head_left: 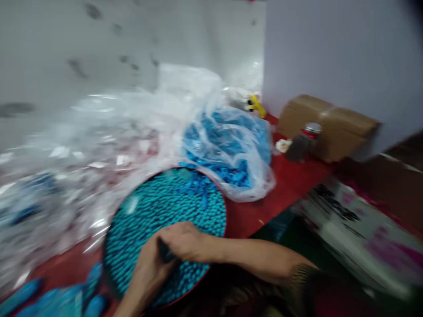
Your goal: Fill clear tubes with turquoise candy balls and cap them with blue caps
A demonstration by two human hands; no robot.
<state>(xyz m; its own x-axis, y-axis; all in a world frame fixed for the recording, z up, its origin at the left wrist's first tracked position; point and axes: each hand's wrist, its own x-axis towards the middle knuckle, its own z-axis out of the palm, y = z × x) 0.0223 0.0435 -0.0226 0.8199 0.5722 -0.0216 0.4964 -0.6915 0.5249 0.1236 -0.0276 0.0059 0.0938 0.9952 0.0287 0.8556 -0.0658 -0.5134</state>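
"Where are the hands?"

"Together over the near half of the round tray, left hand against right hand, fingers curled in. A dark object sits between them; I can't tell which hand grips it, or how tightly."

"And under them?"

"Small teal pieces, spread right up to the tray's rim. The right forearm crosses that rim; blue scraps lie on the pieces at the far side."

"Any room beside it?"

"Not much on the far side: the clear bag of blue stuff comes right up to the rim. Plastic packaging crowds the left, and blue packets lie at the near left."

"What about the right?"

"A strip of red worktop shows between the tray and the slanting edge. Farther along that strip stand a jar and a cardboard box, near the wall."

"And past the edge?"

"A white and pink sack, lower than the worktop."
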